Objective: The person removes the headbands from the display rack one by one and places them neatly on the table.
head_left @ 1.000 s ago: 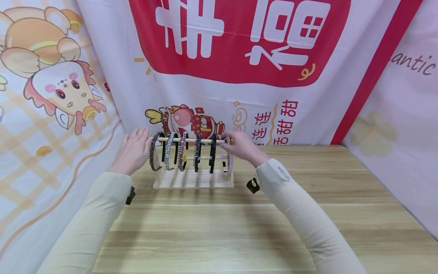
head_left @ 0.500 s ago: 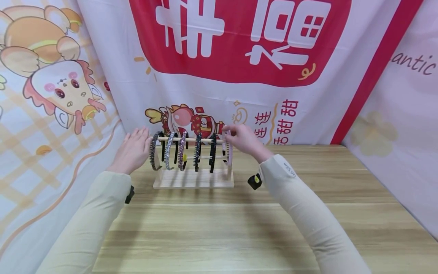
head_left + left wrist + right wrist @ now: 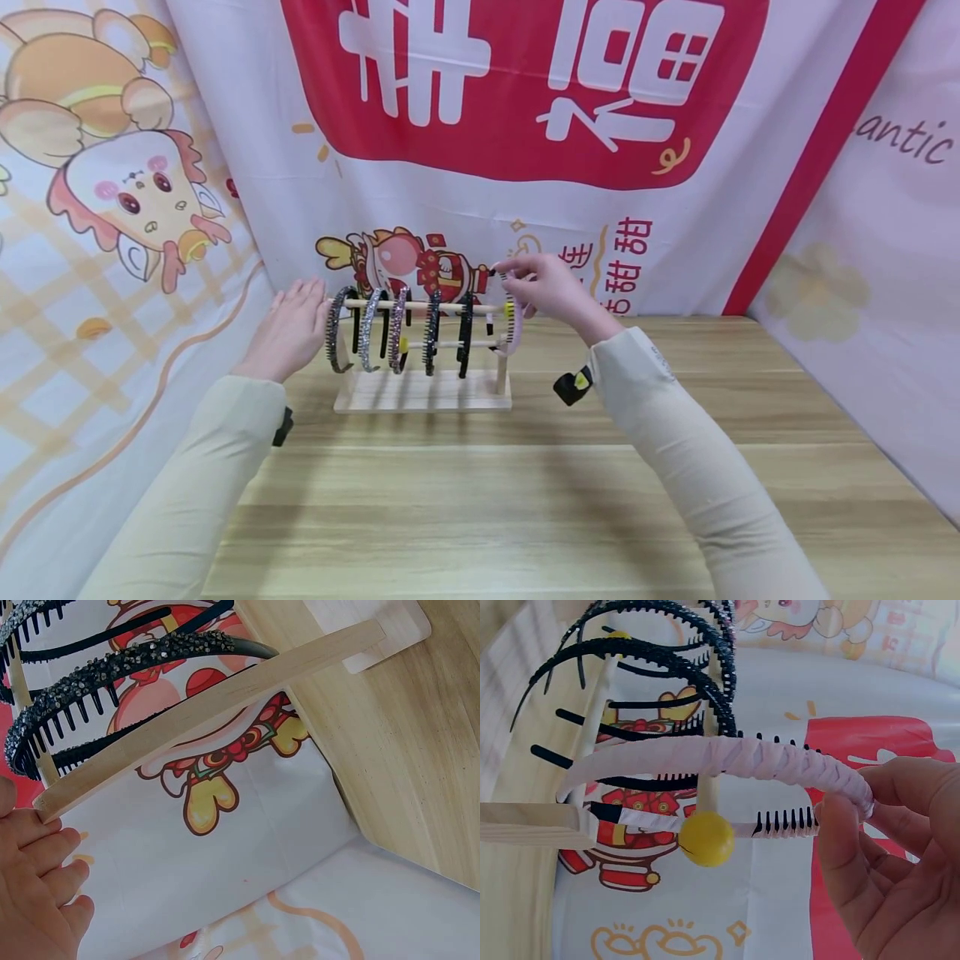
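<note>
My right hand pinches the top of a pale pink toothed headband at the right end of a wooden stand. The headband is raised, with its arms on either side of the upper bar near the yellow ball capping it. My left hand rests against the stand's left end, touching the top of the side post. Along the bar hang a dark grey glittery headband, a silver one, a pink sequined one and two black ones.
The stand is on a wood-grain table near its back edge. Behind it hangs a printed cloth in white and red. Another patterned cloth borders the left side, close to my left arm.
My right hand rises and shifts right, lifting the pale pink headband from its lower hanging position toward the bar's end. My left hand stays in place.
</note>
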Action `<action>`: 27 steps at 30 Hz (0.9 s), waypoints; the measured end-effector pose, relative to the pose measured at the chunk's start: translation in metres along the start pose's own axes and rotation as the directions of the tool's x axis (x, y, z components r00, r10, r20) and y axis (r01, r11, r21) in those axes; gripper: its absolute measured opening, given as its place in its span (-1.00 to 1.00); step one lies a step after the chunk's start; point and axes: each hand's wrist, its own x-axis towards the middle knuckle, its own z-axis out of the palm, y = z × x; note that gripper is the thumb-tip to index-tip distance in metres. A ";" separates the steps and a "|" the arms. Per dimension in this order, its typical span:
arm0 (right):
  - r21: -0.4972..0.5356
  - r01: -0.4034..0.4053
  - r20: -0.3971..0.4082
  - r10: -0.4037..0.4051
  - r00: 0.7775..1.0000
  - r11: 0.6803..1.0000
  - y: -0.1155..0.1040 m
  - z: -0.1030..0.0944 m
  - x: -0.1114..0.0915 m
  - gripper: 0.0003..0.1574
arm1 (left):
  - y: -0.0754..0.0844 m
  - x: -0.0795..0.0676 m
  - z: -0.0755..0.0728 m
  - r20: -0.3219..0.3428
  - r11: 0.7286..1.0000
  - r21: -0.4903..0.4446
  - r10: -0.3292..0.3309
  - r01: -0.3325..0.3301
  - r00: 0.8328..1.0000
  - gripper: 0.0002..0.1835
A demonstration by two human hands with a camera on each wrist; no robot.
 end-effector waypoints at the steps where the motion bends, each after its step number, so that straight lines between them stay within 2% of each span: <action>1: 0.002 -0.002 0.002 0.002 1.000 1.000 -0.001 -0.002 -0.001 -0.63 | 0.000 0.000 0.000 0.000 1.000 0.001 -0.001 0.001 1.000 -0.41; 16: 0.085 -0.044 -0.043 0.048 0.998 0.995 -0.006 -0.024 -0.014 -0.61 | 0.001 0.000 -0.001 0.007 1.000 -0.002 -0.004 0.004 1.000 -0.41; 27: 0.097 -0.016 -0.087 0.024 0.996 0.995 0.001 -0.046 -0.025 -0.60 | 0.000 0.000 -0.001 0.000 1.000 -0.010 -0.003 0.003 1.000 -0.40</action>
